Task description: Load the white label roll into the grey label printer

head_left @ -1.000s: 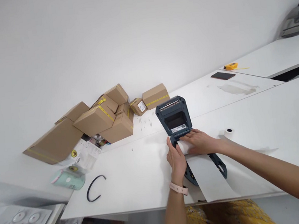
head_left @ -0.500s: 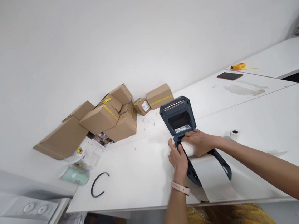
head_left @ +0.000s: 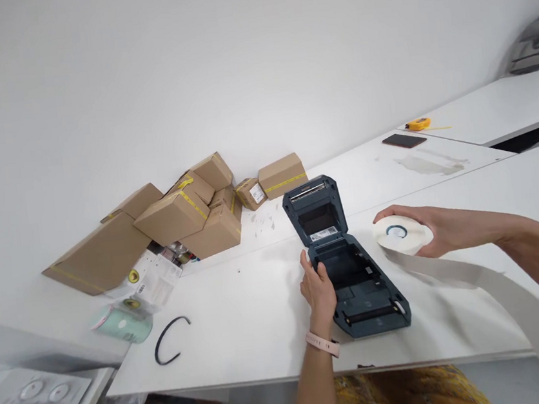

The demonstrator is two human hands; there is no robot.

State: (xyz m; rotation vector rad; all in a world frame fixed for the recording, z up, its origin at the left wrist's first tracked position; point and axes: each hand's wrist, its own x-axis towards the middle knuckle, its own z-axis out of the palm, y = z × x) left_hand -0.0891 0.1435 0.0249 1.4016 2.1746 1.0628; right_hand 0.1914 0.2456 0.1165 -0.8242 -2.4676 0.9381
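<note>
Loosely spread, the left hand's (head_left: 317, 289) fingers touch the printer (head_left: 359, 282); the right's (head_left: 431, 232) curl around the paper roll (head_left: 417, 235).

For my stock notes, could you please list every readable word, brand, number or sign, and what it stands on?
No text can be read.
Too small or blurred: the sticker in the printer, the label on the small box, and the marks on the yellow tape and wristband.

The paper strip (head_left: 506, 292) blurs at lower right; the picture's edge crops a grey object (head_left: 538, 47).
</note>
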